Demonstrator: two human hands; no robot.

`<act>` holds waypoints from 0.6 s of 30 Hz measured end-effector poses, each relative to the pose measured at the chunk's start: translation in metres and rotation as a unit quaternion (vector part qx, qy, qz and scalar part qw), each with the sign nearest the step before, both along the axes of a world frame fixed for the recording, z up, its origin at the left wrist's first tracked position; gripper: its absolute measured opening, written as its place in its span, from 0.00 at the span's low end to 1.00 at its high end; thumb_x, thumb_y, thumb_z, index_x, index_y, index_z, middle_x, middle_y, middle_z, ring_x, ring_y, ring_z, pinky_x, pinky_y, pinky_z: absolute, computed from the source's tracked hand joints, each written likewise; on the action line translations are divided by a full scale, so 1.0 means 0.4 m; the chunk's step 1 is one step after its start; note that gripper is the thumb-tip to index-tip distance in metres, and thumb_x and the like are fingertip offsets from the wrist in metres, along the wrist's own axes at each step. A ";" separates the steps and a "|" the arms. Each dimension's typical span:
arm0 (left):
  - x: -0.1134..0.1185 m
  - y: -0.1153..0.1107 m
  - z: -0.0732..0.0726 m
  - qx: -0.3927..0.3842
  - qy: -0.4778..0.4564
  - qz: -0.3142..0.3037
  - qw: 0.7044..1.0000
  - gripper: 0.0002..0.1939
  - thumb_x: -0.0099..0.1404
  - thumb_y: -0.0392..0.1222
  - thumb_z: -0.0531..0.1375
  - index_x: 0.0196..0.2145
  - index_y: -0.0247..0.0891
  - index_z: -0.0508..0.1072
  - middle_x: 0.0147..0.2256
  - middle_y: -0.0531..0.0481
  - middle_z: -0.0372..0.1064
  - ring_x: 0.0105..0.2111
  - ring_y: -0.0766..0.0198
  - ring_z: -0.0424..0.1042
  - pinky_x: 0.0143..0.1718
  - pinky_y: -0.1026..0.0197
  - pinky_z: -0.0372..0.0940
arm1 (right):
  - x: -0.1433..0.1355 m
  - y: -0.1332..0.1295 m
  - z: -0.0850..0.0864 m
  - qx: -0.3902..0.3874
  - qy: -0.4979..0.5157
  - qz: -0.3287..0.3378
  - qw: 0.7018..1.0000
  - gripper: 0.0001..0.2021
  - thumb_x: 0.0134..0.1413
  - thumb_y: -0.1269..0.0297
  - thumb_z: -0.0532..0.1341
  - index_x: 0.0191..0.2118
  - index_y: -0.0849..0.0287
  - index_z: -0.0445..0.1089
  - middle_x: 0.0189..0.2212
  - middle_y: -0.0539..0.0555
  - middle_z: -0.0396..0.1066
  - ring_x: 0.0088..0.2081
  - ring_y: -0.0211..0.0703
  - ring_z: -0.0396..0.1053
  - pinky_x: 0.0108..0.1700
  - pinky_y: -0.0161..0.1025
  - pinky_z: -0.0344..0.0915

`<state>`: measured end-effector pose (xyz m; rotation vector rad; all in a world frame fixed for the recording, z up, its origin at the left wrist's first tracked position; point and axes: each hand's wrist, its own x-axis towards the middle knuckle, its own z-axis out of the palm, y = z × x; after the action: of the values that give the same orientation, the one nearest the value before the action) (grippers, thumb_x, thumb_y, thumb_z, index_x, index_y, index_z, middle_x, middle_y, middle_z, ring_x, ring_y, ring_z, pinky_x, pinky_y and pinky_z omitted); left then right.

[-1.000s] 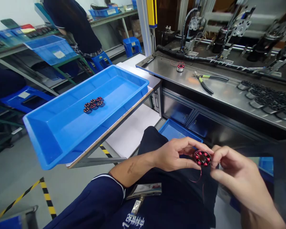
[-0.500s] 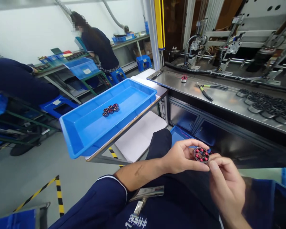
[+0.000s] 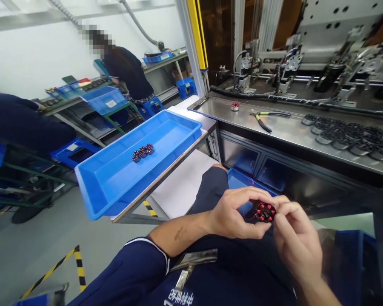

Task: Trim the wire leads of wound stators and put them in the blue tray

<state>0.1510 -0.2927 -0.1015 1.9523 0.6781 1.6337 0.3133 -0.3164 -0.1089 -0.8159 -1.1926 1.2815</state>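
My left hand (image 3: 239, 214) curls around a small round motor stator (image 3: 266, 212) with red wire windings and a dark ring, its fingers and thumb holding the far and near rim. My right hand (image 3: 300, 238) is closed, thumb and forefinger pinched at the stator's right edge. Loose thin red wire (image 3: 249, 218) sticks out on the stator's left side, inside my left palm. What exactly lies between the right fingertips is partly hidden. Both hands are held above my lap.
Left of me, a long blue tray (image 3: 115, 178) bears several wound stators (image 3: 142, 152). On the metal machine bench (image 3: 217, 108) are one stator (image 3: 235, 106), green-handled cutters (image 3: 262, 122) and rows of dark stators (image 3: 347, 135). Two co-workers (image 3: 127, 70) sit at benches behind.
The stator has turned in my fingers, and its loose red wire now shows on the left instead of the right. Both hands shifted slightly left in view; the camera view moved too.
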 end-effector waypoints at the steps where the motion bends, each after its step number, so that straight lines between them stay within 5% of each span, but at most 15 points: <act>1: 0.001 0.002 0.001 -0.005 -0.008 -0.006 1.000 0.22 0.53 0.34 0.70 0.47 0.35 0.75 0.42 0.42 0.80 0.41 0.59 0.81 0.45 0.60 0.77 | -0.008 -0.001 0.001 -0.017 0.017 -0.010 1.000 0.09 0.63 0.60 0.65 0.33 0.56 0.68 0.36 0.52 0.65 0.37 0.40 0.65 0.39 0.36 0.67; 6: -0.009 0.002 -0.011 -0.052 -0.060 -0.044 0.996 0.22 0.53 0.34 0.69 0.47 0.34 0.75 0.44 0.42 0.80 0.42 0.60 0.81 0.44 0.61 0.77 | -0.044 -0.022 -0.012 -0.057 0.040 -0.071 0.995 0.09 0.68 0.57 0.60 0.36 0.55 0.69 0.37 0.53 0.68 0.37 0.39 0.66 0.39 0.36 0.67; 10: -0.027 -0.004 -0.006 -0.008 -0.039 -0.029 0.999 0.22 0.53 0.35 0.69 0.46 0.35 0.75 0.42 0.43 0.81 0.41 0.59 0.81 0.45 0.61 0.77 | -0.040 -0.043 0.010 0.057 -0.057 -0.108 0.991 0.12 0.59 0.61 0.70 0.45 0.53 0.70 0.44 0.56 0.70 0.45 0.44 0.69 0.45 0.41 0.69; 13: -0.037 -0.008 0.015 0.035 -0.020 -0.043 0.998 0.21 0.53 0.35 0.69 0.47 0.35 0.76 0.43 0.42 0.81 0.42 0.59 0.82 0.46 0.61 0.77 | -0.041 -0.054 0.048 0.122 -0.121 -0.144 0.975 0.09 0.57 0.63 0.70 0.41 0.55 0.72 0.42 0.56 0.70 0.45 0.45 0.69 0.43 0.40 0.68; 18: -0.043 -0.016 0.041 0.074 -0.050 -0.077 0.993 0.21 0.53 0.33 0.69 0.47 0.32 0.76 0.42 0.40 0.81 0.42 0.58 0.82 0.46 0.61 0.77 | -0.062 -0.062 0.077 0.016 -0.040 -0.206 0.978 0.10 0.61 0.60 0.68 0.31 0.57 0.72 0.33 0.52 0.68 0.36 0.39 0.66 0.40 0.38 0.66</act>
<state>0.1336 -0.2989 -0.0849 1.9552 0.3665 1.7137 0.2883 -0.3413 -0.0782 -1.0364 -1.0343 0.8943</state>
